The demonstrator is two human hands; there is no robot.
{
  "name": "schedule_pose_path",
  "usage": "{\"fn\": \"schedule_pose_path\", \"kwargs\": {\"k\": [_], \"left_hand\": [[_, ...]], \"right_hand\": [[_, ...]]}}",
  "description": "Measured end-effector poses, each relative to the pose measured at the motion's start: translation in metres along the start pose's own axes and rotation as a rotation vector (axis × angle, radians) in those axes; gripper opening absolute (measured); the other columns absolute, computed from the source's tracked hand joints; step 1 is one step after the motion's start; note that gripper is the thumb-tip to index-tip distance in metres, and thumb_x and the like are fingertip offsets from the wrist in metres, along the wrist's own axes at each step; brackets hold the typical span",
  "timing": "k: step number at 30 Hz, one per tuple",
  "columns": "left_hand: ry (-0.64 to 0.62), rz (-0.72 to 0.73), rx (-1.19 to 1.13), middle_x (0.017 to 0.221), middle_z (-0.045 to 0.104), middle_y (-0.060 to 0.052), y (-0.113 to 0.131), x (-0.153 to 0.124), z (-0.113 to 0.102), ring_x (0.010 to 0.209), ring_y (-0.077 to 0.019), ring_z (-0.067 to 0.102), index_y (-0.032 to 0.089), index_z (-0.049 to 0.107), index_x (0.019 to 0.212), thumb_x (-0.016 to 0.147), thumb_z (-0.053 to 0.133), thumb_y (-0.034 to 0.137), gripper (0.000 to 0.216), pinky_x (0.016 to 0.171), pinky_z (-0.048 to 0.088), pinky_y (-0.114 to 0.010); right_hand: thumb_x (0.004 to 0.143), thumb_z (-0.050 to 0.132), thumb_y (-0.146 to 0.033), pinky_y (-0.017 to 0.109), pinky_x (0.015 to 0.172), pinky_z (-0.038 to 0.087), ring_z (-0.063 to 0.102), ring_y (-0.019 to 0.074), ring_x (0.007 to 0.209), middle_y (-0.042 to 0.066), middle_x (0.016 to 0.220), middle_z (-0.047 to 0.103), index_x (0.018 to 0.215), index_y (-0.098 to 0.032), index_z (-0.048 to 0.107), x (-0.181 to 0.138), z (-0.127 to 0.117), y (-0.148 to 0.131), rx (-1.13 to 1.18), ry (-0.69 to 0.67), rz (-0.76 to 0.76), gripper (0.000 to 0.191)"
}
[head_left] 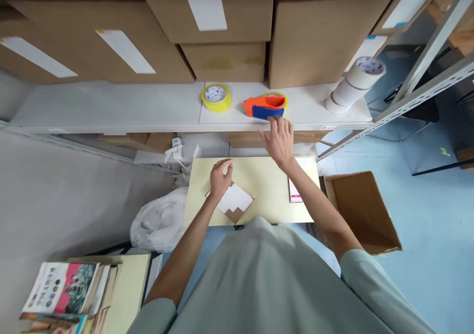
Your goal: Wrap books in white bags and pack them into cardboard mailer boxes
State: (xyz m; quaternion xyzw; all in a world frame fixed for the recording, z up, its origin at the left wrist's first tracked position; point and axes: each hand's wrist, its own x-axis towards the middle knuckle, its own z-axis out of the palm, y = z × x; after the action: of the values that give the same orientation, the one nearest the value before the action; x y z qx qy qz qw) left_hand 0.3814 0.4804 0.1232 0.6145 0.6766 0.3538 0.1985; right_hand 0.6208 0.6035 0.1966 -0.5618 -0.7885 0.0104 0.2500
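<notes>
My right hand (280, 144) reaches to the shelf's front edge, fingers extended and thumb apart, with nothing in it. Just beyond its fingertips lies an orange and blue tape dispenser (264, 107) with a yellow roll; whether they touch I cannot tell. My left hand (221, 176) hovers over the upper left of a small brown cardboard piece, partly covered in white (235, 198), on the cream tabletop (266, 195). Its fingers curl loosely, a gap between them and the thumb, and they hold nothing visible. A phone (295, 191) lies partly behind my right forearm.
On the shelf (148, 104) sit a yellow tape roll (216, 98) and a stack of white rolls (353, 87), with cardboard boxes (225, 62) behind. An open carton (361, 210) stands right of the table. A white plastic bag (159, 220) and stacked books (61, 287) are at left.
</notes>
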Motion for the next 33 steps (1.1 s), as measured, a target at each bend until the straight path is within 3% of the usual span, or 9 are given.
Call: {"fn": "schedule_pose_path", "kwargs": {"k": [2, 4, 8, 11, 16, 20, 26, 29, 33], "left_hand": [[-0.08, -0.168, 0.08, 0.141, 0.074, -0.017, -0.036, -0.015, 0.009, 0.138, -0.0311, 0.066, 0.018, 0.074, 0.132, 0.104, 0.054, 0.031, 0.037, 0.125, 0.049, -0.049], [-0.155, -0.32, 0.163, 0.152, 0.066, -0.023, -0.064, -0.027, 0.018, 0.148, -0.0359, 0.059, 0.012, 0.067, 0.143, 0.102, 0.057, 0.034, 0.048, 0.128, 0.044, -0.052], [-0.281, -0.49, 0.252, 0.16, 0.059, -0.029, -0.096, -0.034, 0.035, 0.153, -0.0422, 0.053, 0.006, 0.056, 0.156, 0.103, 0.057, 0.044, 0.065, 0.128, 0.041, -0.055], [-0.341, -0.522, 0.295, 0.153, 0.064, -0.029, -0.103, -0.033, 0.044, 0.148, -0.0448, 0.058, 0.006, 0.058, 0.154, 0.105, 0.053, 0.053, 0.068, 0.125, 0.043, -0.057], [-0.336, -0.512, 0.281, 0.149, 0.068, -0.027, -0.092, -0.034, 0.047, 0.145, -0.0428, 0.061, 0.01, 0.063, 0.147, 0.106, 0.051, 0.058, 0.064, 0.123, 0.045, -0.054], [-0.234, -0.47, 0.178, 0.141, 0.074, -0.02, -0.074, -0.046, 0.034, 0.138, -0.0376, 0.066, 0.015, 0.065, 0.144, 0.107, 0.052, 0.06, 0.059, 0.119, 0.049, -0.049], [-0.011, -0.352, -0.062, 0.123, 0.079, -0.015, -0.054, -0.085, 0.014, 0.119, -0.0296, 0.075, 0.02, 0.068, 0.135, 0.106, 0.057, 0.063, 0.053, 0.11, 0.057, -0.044], [-0.014, -0.364, -0.14, 0.122, 0.078, -0.015, -0.053, -0.108, 0.019, 0.117, -0.0284, 0.075, 0.021, 0.067, 0.135, 0.105, 0.056, 0.066, 0.055, 0.108, 0.059, -0.044], [-0.112, -0.455, -0.115, 0.129, 0.074, -0.021, -0.056, -0.132, 0.035, 0.117, -0.0322, 0.074, 0.017, 0.063, 0.138, 0.104, 0.059, 0.064, 0.058, 0.108, 0.058, -0.051]], "right_hand": [[0.117, 0.036, -0.056, 0.059, 0.119, 0.043, 0.06, 0.0398, 0.136, 0.027, 0.144, 0.064, 0.15, -0.011, 0.058, -0.061, 0.019, -0.004, 0.078, -0.098, 0.109, 0.06], [0.116, 0.038, -0.056, 0.055, 0.117, 0.046, 0.065, 0.038, 0.131, 0.026, 0.135, 0.071, 0.143, -0.01, 0.063, -0.124, 0.041, -0.009, 0.21, -0.297, 0.265, 0.059], [0.112, 0.053, -0.059, 0.047, 0.118, 0.049, 0.071, 0.0358, 0.132, 0.024, 0.134, 0.076, 0.144, -0.011, 0.064, -0.225, 0.082, -0.027, 0.596, -0.713, 0.82, 0.059], [0.114, 0.046, -0.058, 0.04, 0.114, 0.054, 0.076, 0.0307, 0.128, 0.024, 0.14, 0.076, 0.142, -0.01, 0.068, -0.26, 0.097, -0.042, 0.888, -0.822, 1.101, 0.06], [0.116, 0.039, -0.051, 0.039, 0.122, 0.05, 0.073, 0.0257, 0.135, 0.021, 0.151, 0.07, 0.146, -0.01, 0.068, -0.272, 0.097, -0.054, 1.285, -0.734, 1.374, 0.059], [0.114, 0.045, -0.056, 0.042, 0.127, 0.047, 0.07, 0.0273, 0.139, 0.016, 0.144, 0.076, 0.14, -0.013, 0.073, -0.28, 0.083, -0.051, 1.288, -0.609, 1.315, 0.058], [0.106, 0.04, -0.081, 0.046, 0.124, 0.052, 0.068, 0.0314, 0.14, 0.015, 0.144, 0.075, 0.131, -0.018, 0.076, -0.293, 0.054, -0.032, 1.122, -0.365, 0.959, 0.076], [0.105, 0.035, -0.085, 0.047, 0.125, 0.051, 0.066, 0.0305, 0.143, 0.016, 0.15, 0.071, 0.141, -0.018, 0.07, -0.291, 0.047, -0.016, 1.025, -0.306, 0.862, 0.085], [0.105, 0.03, -0.086, 0.047, 0.124, 0.05, 0.064, 0.0297, 0.145, 0.018, 0.152, 0.07, 0.147, -0.016, 0.067, -0.289, 0.048, 0.004, 0.933, -0.319, 0.819, 0.09]]}}
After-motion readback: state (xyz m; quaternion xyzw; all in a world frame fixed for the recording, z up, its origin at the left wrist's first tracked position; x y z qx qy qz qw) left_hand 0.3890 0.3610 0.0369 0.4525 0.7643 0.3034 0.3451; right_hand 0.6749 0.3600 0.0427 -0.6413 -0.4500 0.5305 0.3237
